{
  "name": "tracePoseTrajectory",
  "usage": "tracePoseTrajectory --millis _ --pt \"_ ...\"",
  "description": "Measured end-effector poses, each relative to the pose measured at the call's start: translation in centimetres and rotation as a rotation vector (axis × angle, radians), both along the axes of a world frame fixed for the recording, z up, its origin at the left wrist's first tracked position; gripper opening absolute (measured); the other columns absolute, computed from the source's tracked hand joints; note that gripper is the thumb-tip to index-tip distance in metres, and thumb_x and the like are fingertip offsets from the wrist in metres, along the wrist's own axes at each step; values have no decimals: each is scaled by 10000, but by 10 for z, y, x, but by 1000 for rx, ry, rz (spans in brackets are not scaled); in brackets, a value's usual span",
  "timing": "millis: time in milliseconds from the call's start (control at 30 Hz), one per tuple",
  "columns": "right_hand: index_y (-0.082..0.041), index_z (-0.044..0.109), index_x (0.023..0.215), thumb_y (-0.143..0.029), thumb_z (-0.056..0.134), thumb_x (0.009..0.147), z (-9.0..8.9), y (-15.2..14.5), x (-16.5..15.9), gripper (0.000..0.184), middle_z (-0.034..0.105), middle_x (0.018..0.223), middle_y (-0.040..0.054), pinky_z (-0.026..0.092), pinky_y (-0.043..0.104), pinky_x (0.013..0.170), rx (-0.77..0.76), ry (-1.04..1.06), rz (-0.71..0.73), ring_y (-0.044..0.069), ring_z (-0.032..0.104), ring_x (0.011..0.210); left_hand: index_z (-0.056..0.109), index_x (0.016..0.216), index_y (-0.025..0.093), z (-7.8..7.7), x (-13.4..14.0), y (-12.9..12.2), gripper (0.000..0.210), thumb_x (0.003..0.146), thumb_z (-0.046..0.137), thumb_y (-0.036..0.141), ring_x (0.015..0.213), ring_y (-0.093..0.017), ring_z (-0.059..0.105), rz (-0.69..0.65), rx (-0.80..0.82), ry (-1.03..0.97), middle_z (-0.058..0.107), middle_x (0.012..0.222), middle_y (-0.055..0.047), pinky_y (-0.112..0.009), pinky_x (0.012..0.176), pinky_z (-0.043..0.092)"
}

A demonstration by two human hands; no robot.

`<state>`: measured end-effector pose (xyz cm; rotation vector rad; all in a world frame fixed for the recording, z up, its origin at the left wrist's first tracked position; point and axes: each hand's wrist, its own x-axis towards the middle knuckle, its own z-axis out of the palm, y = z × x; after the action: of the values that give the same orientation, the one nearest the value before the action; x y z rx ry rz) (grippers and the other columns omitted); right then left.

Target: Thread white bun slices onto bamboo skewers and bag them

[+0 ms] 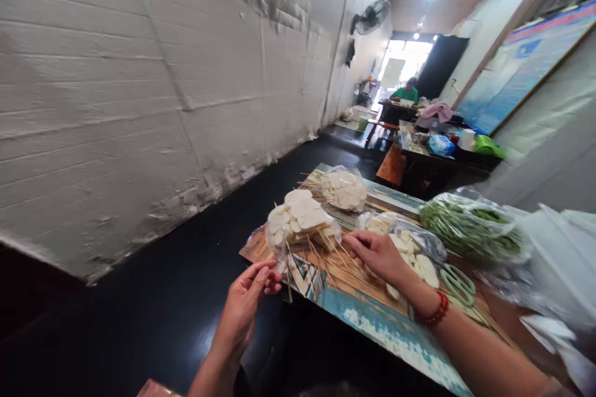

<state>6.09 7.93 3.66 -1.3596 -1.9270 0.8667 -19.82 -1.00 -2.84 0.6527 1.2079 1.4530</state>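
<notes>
A heap of thin white slices on wooden skewers [302,218] lies at the table's near left corner, partly in a clear plastic bag [275,240]. My left hand [251,291] is closed in a pinch at the bag's lower left edge, just off the table. To the right of the heap, my right hand [379,254] has thumb and forefinger pressed together beside the skewer ends; what they hold, if anything, is too small to make out. Loose white slices [423,270] lie in an opened bag behind my right wrist, partly hidden by my arm.
Green-handled scissors [459,284] lie right of the slices. A bag of green vegetables [472,229] and a white foam box [559,254] stand on the table's right. Another skewer bundle [344,188] sits farther back. A person in green [405,93] sits far off.
</notes>
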Motion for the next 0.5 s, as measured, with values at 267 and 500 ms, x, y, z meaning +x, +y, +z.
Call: tracePoseTrajectory --millis 267,500 --pt "-166 745 936 -525 677 798 10 -33 159 391 573 604 -27 272 170 396 33 450 -572 57 425 449 660 642 168 -26 34 -8 439 682 740 598 538 -124 509 -319 -88 271 618 550 -7 -221 547 412" --pt "-137 738 940 -570 689 775 -31 -67 219 466 577 614 -12 314 203 414 -16 410 -665 83 452 474 598 606 173 -19 100 -6 448 788 651 579 499 -115 447 -646 -3 430 538 514 0 -219 508 347"
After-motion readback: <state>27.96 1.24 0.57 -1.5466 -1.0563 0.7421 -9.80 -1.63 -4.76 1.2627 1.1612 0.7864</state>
